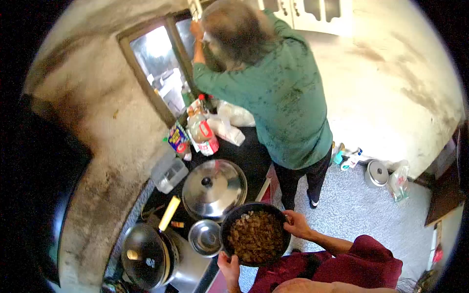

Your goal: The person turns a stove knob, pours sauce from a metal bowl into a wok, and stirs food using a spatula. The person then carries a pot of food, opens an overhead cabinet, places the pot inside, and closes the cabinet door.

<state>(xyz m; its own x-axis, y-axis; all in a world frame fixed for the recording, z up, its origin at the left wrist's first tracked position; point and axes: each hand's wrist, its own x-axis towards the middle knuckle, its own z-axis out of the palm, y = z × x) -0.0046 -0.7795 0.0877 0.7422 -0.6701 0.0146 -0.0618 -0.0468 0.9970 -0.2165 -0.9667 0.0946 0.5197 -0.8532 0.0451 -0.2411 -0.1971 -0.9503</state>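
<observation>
Between both my hands is a round black pan filled with chopped brown food. My left hand grips its near left rim, thumb up at the edge. On the right side, my right hand is closed on the rim. The pan is held at the counter's edge, in front of my maroon clothing. Just left of it is a small metal bowl, and a large pot lid with a black knob lies beyond.
A lidded wok stands at the left, near a yellow handle. Clear plastic containers and bagged foods line the window side. Another person in a green top reaches upward ahead. A lidded pot sits on the floor.
</observation>
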